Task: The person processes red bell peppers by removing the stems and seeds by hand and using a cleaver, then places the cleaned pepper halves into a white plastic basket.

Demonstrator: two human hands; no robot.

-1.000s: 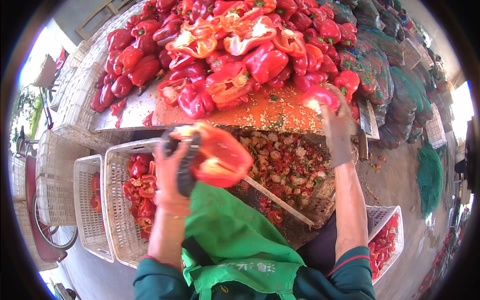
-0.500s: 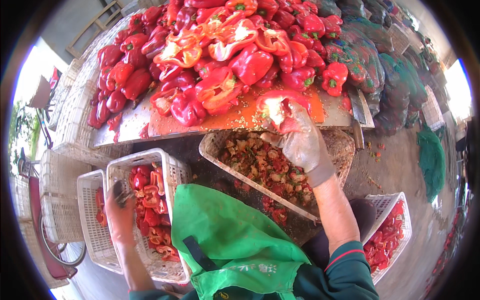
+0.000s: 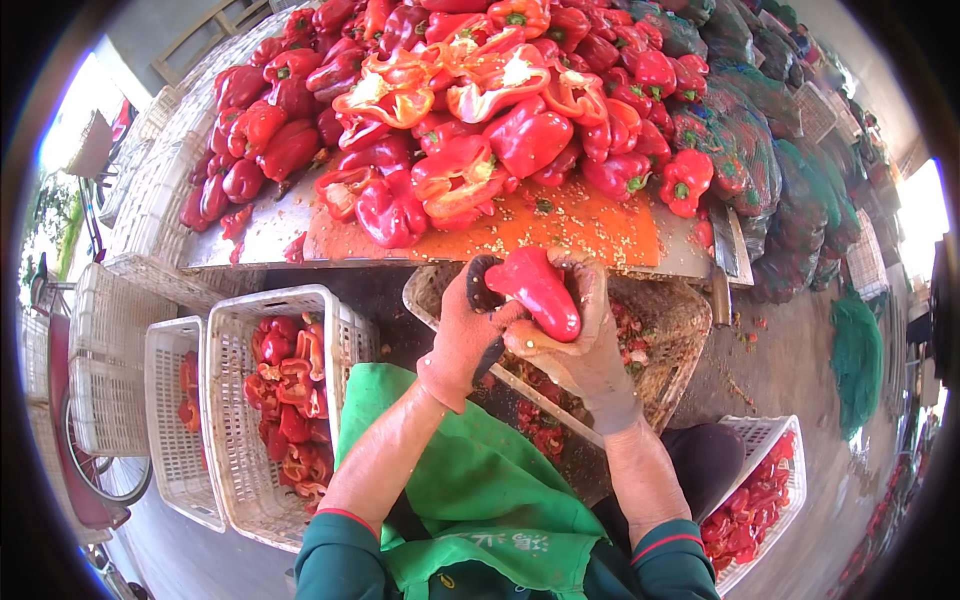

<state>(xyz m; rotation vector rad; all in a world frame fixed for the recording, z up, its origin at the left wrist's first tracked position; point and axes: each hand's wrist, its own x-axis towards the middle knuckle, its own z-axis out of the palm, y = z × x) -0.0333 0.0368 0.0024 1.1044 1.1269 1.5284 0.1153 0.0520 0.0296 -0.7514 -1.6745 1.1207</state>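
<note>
A red bell pepper (image 3: pixel 538 290) is held between my two gloved hands, above the near edge of the orange cutting board (image 3: pixel 590 228). My left hand (image 3: pixel 468 325), in an orange and black glove, closes on the pepper's left side. Around its right and lower side curl the fingers of my right hand (image 3: pixel 585 345), in a pale stained glove. Just beyond lie split peppers (image 3: pixel 455 180) and a large heap of whole red peppers (image 3: pixel 290 148). Below my hands is a crate of cores and scraps (image 3: pixel 680 345), partly hidden by them.
White crates of cut peppers (image 3: pixel 270 500) stand at left, another crate (image 3: pixel 790 480) at lower right. A knife (image 3: pixel 721 280) lies at the table's right end. Net sacks of peppers (image 3: pixel 800 200) pile up on the right, near a green net (image 3: pixel 857 350).
My left hand has come up from over the left crate to the pepper. My right hand has drawn slightly nearer, and the pepper now shows its smooth outer skin instead of its pale inside.
</note>
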